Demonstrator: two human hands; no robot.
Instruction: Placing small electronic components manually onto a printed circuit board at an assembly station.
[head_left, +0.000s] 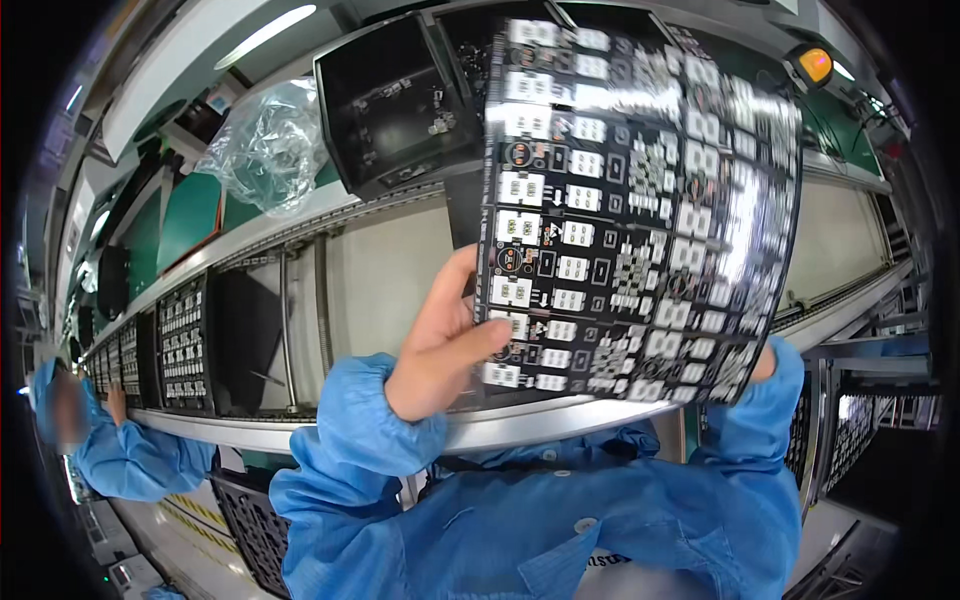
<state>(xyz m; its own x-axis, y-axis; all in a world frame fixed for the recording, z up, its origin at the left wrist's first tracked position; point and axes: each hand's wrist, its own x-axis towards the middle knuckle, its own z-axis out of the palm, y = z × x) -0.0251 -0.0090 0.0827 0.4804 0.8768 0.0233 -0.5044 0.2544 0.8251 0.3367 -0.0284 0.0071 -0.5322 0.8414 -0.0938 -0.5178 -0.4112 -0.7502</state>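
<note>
A large black circuit board panel (630, 270), printed with rows of white pads, is held up in front of me, above the conveyor. My left hand (445, 345) grips its left edge, the thumb on the printed face and the fingers behind. At the lower right edge, my right hand (764, 365) is mostly hidden behind the panel; only a small part shows beside the blue cuff. Glare and some blur cover the panel's upper right.
Black bins (390, 100) with small parts stand behind the conveyor rail (400, 205). A clear plastic bag (268, 145) lies left of them. More board panels (182, 345) sit on the line at left, near a co-worker's hand (117, 402). An orange lamp (815, 66) stands at far right.
</note>
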